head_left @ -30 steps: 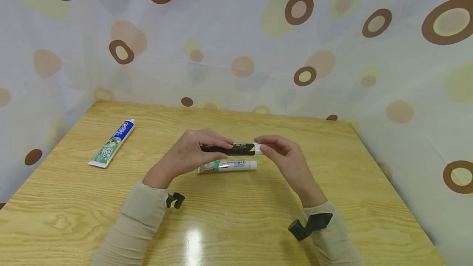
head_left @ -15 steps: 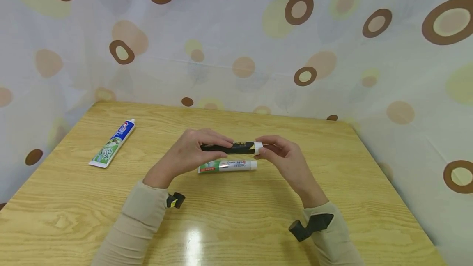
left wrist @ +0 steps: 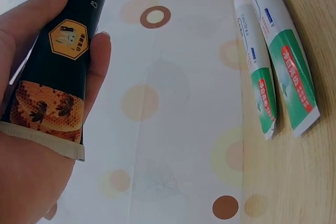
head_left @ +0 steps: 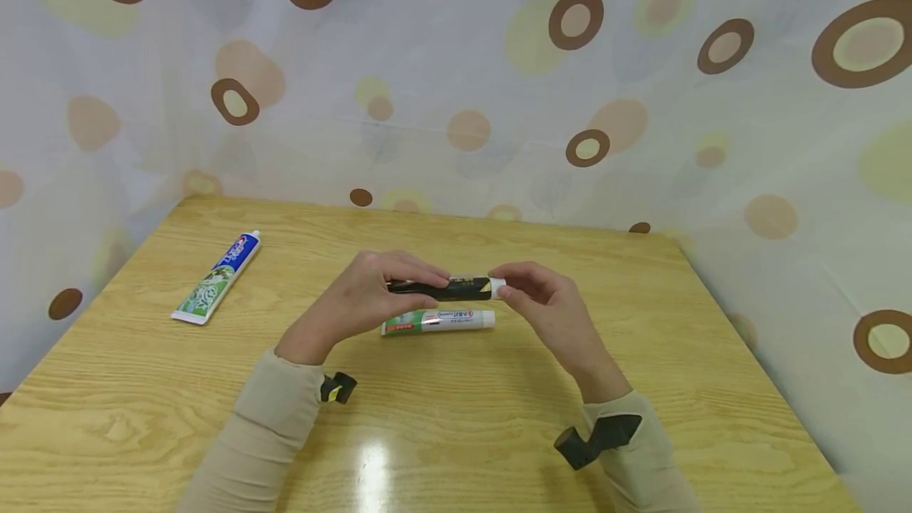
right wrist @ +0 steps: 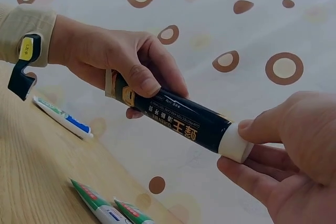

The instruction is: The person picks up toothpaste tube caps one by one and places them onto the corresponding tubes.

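Note:
A black toothpaste tube [head_left: 466, 289] with gold lettering is held level above the table. My left hand [head_left: 366, 291] grips its crimped end, thumb on the near side and fingers over the top. At the other end, my right hand [head_left: 549, 307] pinches the white cap [right wrist: 234, 142] between thumb and fingers; the cap sits on the tube. In the left wrist view, a honeycomb picture and a hexagon badge show on the black tube. Just below the hands lies a white-and-green toothpaste tube [head_left: 438, 321], and a similar smaller-looking tube [left wrist: 256, 66] shows beside it in the left wrist view.
A blue-and-green toothpaste tube [head_left: 217, 279] lies slanted at the left of the wooden table [head_left: 456, 426]. A pale curtain [head_left: 427, 62] with brown rings stands behind the table and along its sides.
The right fingers shift slightly around the cap, and the tube's capped end dips a little. The left hand keeps its grip; the tubes on the table stay put.

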`<act>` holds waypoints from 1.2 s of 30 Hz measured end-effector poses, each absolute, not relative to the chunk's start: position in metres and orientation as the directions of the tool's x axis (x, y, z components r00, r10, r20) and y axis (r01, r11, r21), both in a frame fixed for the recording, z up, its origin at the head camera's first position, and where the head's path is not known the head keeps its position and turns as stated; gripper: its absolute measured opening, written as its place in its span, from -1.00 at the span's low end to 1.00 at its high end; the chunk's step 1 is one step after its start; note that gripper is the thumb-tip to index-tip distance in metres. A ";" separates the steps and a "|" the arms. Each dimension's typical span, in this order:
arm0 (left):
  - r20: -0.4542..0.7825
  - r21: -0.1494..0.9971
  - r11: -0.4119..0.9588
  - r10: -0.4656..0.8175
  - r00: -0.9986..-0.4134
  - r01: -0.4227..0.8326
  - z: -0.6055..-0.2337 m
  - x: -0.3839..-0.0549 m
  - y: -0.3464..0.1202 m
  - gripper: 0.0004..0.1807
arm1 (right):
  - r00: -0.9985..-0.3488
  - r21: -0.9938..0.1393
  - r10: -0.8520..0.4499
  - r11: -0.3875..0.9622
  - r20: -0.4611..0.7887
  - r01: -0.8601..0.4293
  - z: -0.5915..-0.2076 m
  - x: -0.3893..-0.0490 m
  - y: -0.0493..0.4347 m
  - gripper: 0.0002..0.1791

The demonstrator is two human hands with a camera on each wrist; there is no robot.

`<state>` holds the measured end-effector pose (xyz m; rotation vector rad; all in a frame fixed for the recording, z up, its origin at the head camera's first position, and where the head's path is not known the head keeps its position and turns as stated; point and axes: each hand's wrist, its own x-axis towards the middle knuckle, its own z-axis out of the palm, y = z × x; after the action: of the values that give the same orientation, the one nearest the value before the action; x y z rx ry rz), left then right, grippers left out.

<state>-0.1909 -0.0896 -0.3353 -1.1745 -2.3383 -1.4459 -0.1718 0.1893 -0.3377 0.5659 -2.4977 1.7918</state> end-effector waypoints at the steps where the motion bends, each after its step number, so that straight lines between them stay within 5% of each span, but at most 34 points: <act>1: 0.491 0.700 0.226 0.537 -0.686 0.677 -0.336 -0.191 -0.089 -0.71 | -0.936 -0.910 -0.271 0.285 0.224 -0.300 -0.338 -0.172 0.190 -0.70; 17: 0.518 0.555 0.279 0.621 -0.588 0.784 -0.338 -0.195 -0.090 -0.63 | -0.948 -0.917 -0.250 0.296 0.197 -0.269 -0.337 -0.176 0.191 -0.77; 36: 0.202 0.634 0.406 0.734 -0.648 0.658 -0.339 -0.195 -0.092 -0.67 | -0.910 -0.871 -0.412 0.430 0.047 -0.240 -0.343 -0.182 0.209 -0.77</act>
<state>-0.1950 -0.0924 -0.3390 -1.3534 -2.7238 -1.1462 -0.1817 0.2089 -0.3434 0.6447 -2.7985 1.6561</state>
